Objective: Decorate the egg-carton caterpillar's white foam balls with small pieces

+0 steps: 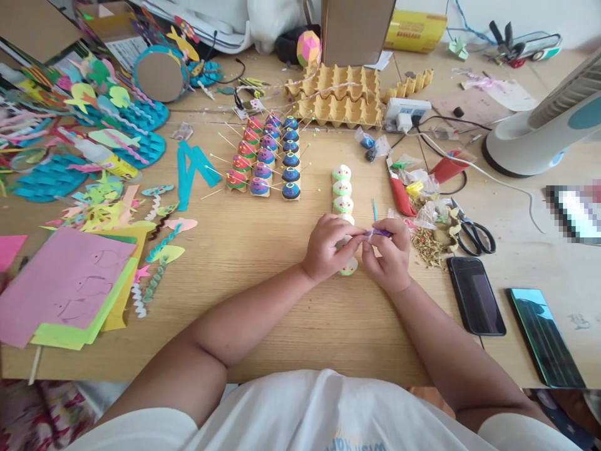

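My left hand (331, 247) and my right hand (389, 252) meet above the table, fingers pinched together. Between them is a small purple packet (379, 233), with a paler, clear-looking end at the left fingertips; its contents are too small to tell. Beneath the hands runs a row of white-and-green domed pieces with small coloured dots (342, 188), partly hidden by my left hand. A thin blue stick (374, 210) stands out just beyond my right hand. Farther left are rows of red, purple and blue decorated domes (267, 155) on egg-carton cups, with pins sticking out.
Scissors (475, 235), a red tube (399, 191) and plastic scraps lie right of my hands, near two phones (476, 294) (544, 338). Egg cartons (345, 94), a power strip (407, 111) and a white fan (530, 134) stand behind. Coloured paper (70, 269) and blue strips (184, 175) lie left.
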{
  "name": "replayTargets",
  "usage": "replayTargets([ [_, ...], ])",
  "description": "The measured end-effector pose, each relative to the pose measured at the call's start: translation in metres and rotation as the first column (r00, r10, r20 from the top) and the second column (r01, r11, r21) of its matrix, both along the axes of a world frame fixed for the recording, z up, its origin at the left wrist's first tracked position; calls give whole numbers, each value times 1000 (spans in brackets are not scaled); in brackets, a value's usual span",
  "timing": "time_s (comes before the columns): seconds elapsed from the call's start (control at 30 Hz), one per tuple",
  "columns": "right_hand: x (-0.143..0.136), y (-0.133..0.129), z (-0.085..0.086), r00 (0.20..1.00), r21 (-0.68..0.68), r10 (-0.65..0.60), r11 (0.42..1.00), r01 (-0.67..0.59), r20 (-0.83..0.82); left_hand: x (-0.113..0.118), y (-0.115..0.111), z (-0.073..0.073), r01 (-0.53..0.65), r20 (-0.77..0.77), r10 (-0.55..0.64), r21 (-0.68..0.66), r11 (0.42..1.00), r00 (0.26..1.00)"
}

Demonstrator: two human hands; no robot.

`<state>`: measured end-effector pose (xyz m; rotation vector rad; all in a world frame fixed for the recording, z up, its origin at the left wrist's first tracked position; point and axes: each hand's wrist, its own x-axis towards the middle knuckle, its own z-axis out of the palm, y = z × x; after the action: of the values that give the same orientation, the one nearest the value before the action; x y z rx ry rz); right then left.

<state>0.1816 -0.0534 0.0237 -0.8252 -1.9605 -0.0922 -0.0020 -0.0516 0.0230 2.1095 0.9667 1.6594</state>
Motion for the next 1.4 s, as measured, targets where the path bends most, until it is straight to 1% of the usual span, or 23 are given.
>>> replayTargets([
  [0.17,-1,-1,-1,1000,43,-24,999,25,-11,0,-2,-1,-48,-36,48,-11,999,998],
  [0.33,-1,-1,-1,1000,58,0,998,1,-26,0,-2,-1,-102,-5,102,-2,995,995],
  [0.47,0,-2,0,999,82,14,997,-10,-45,0,-2,-2,-93,45,91,30,995,995],
  [0.53,0,-2,0,999,98,25,995,-21,-47,1,-2,-2,-81,79,82,-8,997,994],
  [0.63,2,-1,-3,996,80,46,996,-41,-73,2,-3,-5,-73,116,88,-127,989,989],
  [0.7,4,2,-7,987,23,42,999,-39,-153,3,-3,-8,-74,171,109,-199,977,979],
  [0.77,4,5,-12,965,-78,46,995,-68,-259,5,-3,-12,-54,250,121,-262,964,961],
  [0.83,3,8,-18,933,-220,61,964,-147,-355,7,-2,-14,-4,312,107,-312,950,944],
  [0.9,2,10,-21,895,-353,35,912,-211,-445,8,-2,-15,31,324,83,-331,943,943],
  [0.93,2,10,-22,873,-406,7,884,-234,-488,7,-1,-15,21,307,84,-322,946,948],
  [1.03,1,12,-19,796,-519,-93,802,-295,-598,4,0,-10,-71,195,119,-236,969,974],
  [1.1,1,14,-16,734,-561,-166,758,-332,-659,1,0,-6,-91,139,117,-179,980,983],
  [1.17,1,17,-14,671,-572,-219,736,-363,-709,-1,0,-3,-76,109,93,-149,986,990],
  [1.23,1,19,-13,629,-572,-245,722,-389,-738,-2,0,-1,-70,67,79,-131,989,995],
  [1.3,1,20,-13,628,-587,-254,702,-403,-735,-2,0,-2,-85,18,87,-114,990,996],
  [1.4,1,17,-12,666,-623,-248,666,-410,-703,-1,1,-6,-114,-28,112,-88,990,993],
])
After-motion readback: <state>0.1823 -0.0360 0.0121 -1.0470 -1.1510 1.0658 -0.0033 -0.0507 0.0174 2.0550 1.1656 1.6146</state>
